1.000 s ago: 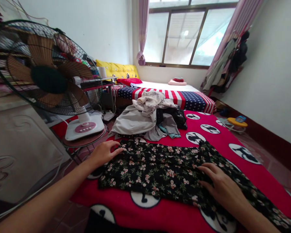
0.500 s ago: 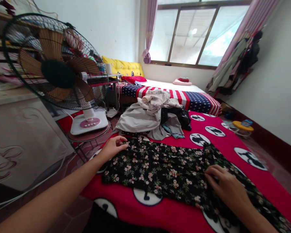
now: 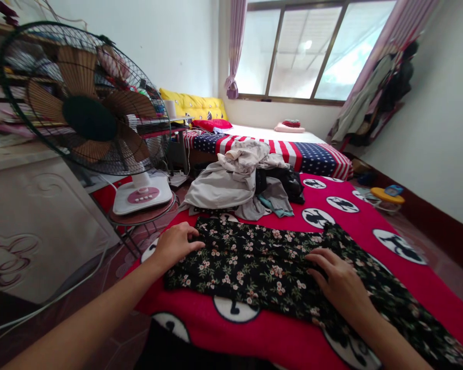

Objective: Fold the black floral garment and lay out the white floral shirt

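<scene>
A black garment with small pink flowers and green leaves [image 3: 247, 262] lies spread across the red blanket in front of me. Part of it trails off toward the lower right; its exact kind I cannot tell. My left hand [image 3: 177, 244] rests at the garment's left end, thumb and fingers apart, touching the cloth. On the right part of the fabric, my right hand [image 3: 337, 280] lies with its fingers reaching forward and its thumb spread from them. Low wrinkles run through the cloth between both hands.
Beyond the garment sits a heap of grey and black clothes [image 3: 231, 180] on the red blanket [image 3: 289, 341]. A fan [image 3: 88, 118] stands on a round stool at left. Farther back are a bed with a flag-patterned cover [image 3: 316, 156] and a yellow stool [image 3: 386, 195].
My right hand has slid left over the garment. The left hand has shifted slightly down, its thumb and fingers still apart. The view has turned a little.
</scene>
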A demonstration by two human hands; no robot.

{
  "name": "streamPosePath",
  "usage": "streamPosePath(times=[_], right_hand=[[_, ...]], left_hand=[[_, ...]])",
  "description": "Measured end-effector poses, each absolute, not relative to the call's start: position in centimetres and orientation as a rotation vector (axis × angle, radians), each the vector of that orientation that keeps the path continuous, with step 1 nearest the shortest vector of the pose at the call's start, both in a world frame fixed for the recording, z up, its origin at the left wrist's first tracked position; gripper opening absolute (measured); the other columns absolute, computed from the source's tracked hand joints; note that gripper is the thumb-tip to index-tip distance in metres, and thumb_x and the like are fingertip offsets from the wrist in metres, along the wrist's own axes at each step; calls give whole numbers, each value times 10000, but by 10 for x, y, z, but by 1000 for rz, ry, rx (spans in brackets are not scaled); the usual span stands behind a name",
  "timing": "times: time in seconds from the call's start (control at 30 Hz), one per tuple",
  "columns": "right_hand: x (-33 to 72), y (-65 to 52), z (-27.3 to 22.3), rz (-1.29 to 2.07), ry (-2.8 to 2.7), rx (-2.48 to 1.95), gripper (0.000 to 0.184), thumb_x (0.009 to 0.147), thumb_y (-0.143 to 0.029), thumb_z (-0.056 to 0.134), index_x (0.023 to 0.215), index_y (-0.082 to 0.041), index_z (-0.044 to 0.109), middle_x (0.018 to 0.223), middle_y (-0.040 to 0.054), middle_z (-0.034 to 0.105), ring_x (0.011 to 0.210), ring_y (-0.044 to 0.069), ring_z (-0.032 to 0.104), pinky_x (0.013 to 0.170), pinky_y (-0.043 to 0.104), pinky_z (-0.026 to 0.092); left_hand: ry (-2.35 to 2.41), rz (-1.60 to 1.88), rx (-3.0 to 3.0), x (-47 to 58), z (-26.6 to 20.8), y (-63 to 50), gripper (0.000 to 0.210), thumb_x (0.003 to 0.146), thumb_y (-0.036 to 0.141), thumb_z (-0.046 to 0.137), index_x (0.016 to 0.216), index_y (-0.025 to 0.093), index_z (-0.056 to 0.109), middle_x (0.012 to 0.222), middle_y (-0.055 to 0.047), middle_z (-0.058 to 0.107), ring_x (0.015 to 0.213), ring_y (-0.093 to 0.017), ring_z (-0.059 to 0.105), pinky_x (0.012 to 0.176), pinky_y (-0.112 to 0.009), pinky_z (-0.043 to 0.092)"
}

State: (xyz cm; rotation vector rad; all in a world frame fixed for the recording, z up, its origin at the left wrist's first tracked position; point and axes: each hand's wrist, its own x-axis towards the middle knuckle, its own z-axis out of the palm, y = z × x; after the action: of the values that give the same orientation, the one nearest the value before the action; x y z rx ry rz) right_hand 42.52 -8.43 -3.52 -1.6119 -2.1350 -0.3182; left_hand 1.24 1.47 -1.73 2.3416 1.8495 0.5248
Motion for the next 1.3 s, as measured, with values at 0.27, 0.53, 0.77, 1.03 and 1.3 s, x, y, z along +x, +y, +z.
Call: streamPosePath(times=[0.27, 0.53, 0.77, 1.03, 1.3], right_hand=[[423, -75, -28, -370, -2110, -1621, 169, 873, -259, 501, 822, -209, 655, 975, 76, 633, 882, 219, 610, 778, 362, 493], [417, -86, -27, -215, -2256, -1541, 121, 850, -231, 535, 777, -219, 630, 974, 60, 645, 893, 209, 613, 804, 365, 468], [383, -86, -30, -112, -2216, -1433, 162, 892, -303, 543, 975, -238, 665, 1081, 69, 657, 1003, 228, 603, 917, 419, 458], [332, -97, -36, 210, -2416, -1464, 533, 877, -427, 564, 1381, -279, 476, 1489, 59, 409, 1368, 272, 357, 1134, 533, 244], [384, -103, -12, 479, -2094, -1373, 214, 881, -349, 579, 994, -236, 720, 1067, 45, 718, 990, 176, 653, 892, 293, 488]], left_hand=[[1682, 602, 2502, 12, -9, 12, 100, 800, 289, 620, 817, 236, 703, 848, -23, 640, 837, -199, 605, 718, -292, 433], [1588, 143, 2793, -5, 11, 3, 195, 750, 124, 557, 706, 248, 700, 823, -45, 607, 808, -204, 566, 653, -288, 401], [1532, 469, 2592, 33, 5, -4, 302, 845, 127, 440, 954, 205, 711, 1015, -61, 658, 948, -180, 614, 854, -274, 460], [1497, 368, 2640, 90, -53, -1, 598, 894, 566, 437, 1436, 319, 391, 1564, -68, 265, 1437, -339, 202, 1135, -573, 169], [1557, 153, 2667, 97, -38, 11, 642, 812, 471, 579, 1364, 149, 514, 1477, -192, 399, 1375, -399, 324, 1106, -582, 247]])
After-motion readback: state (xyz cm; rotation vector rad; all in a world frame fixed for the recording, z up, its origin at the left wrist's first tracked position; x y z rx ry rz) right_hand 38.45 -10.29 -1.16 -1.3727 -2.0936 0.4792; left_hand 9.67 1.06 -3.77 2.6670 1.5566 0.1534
